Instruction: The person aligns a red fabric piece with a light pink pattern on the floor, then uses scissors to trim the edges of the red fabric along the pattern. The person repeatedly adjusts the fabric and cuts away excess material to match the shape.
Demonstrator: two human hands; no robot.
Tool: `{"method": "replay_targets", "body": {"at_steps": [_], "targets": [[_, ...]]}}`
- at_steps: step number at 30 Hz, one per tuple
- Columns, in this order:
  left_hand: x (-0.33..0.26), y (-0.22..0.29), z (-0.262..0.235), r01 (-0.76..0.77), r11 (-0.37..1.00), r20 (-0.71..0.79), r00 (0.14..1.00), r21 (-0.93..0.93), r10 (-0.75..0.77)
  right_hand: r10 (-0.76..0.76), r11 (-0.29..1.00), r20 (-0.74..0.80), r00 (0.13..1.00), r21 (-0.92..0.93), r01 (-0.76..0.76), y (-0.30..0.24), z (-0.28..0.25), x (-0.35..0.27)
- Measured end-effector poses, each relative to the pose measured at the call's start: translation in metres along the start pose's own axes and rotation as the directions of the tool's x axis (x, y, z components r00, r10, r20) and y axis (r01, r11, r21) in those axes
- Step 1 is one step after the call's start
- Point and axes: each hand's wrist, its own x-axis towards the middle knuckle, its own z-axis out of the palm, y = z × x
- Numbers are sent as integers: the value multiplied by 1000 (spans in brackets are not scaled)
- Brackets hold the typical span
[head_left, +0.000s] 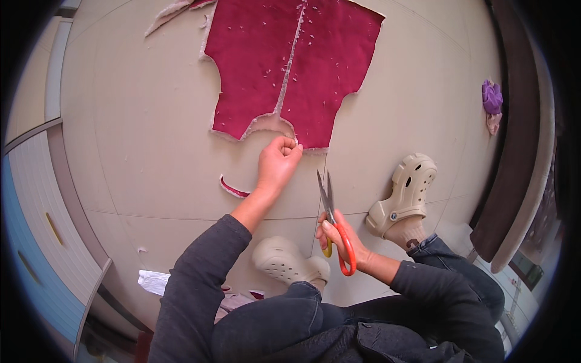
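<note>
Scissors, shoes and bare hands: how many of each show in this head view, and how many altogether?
Scissors: 1 pair
Left shoe plus right shoe: 2 shoes
Left hand plus right hand: 2 hands
Total: 5

Left of the hands [278, 164] stood a blue-and-white cabinet [43, 193]; far to their right, a purple bundle [492, 97] lay beside dark brown furniture [524, 121].

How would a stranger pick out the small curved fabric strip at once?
Start at the big crimson fabric piece on the tiled floor. Below it, left of the left hand, lies the strip. It's a slim, pale-edged crescent, far smaller than that piece.
</note>
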Motion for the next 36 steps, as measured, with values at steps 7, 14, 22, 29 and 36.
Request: {"method": "replay_targets", "body": {"at_steps": [7, 14, 22, 29, 36], "targets": [[-6, 20, -2, 154, 969, 59, 988, -195, -145, 1, 989, -66, 998, 144, 8, -7, 27, 23], [-14, 36, -6, 240, 952, 72, 970, -190, -230, -11, 988, -44, 999, 155, 18, -15, 22, 40], [-19, 41, -6, 254, 944, 86, 967, -213, -240, -31, 991, -30, 999, 130, 35, -39, 17, 57], [-20, 42, -10, 260, 940, 86, 965, -222, -247, -41, 989, -21, 999, 139, 43, -51, 15, 64], [-19, 40, -10, 281, 926, 97, 959, -250, -265, -15, 985, -25, 1000, 169, 19, -55, 17, 62]]}}
